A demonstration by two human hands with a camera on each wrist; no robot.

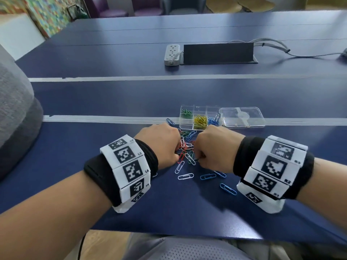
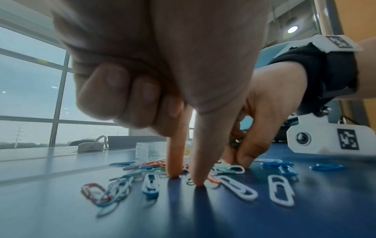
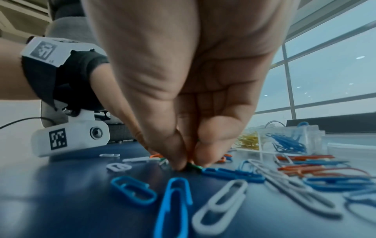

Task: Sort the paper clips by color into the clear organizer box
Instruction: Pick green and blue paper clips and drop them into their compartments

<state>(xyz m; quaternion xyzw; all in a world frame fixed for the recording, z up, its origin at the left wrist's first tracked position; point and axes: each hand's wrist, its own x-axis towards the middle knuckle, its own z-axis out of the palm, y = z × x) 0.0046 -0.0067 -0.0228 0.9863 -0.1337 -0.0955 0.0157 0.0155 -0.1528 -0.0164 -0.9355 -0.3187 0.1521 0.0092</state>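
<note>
Head view: both hands are working a loose heap of glossy wire paper clips (image 1: 185, 147) on a smooth blue table (image 1: 112, 102). Right hand (image 1: 214, 149) is pinching a green clip (image 3: 194, 166); left hand (image 1: 161, 143) is pressing thumb and forefinger down, other fingers curled. Clear plastic organizer box (image 1: 200, 117) is sitting just beyond, its lid (image 1: 242, 117) lying flat alongside.

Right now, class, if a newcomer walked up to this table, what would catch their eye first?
First, the scatter of coloured paper clips on the dark blue table, with both hands down among them: the left hand touching the tabletop with thumb and forefinger, the right hand pinching a green clip. Just beyond sits the clear organizer box, holding green, yellow and blue clips in separate compartments.
</note>
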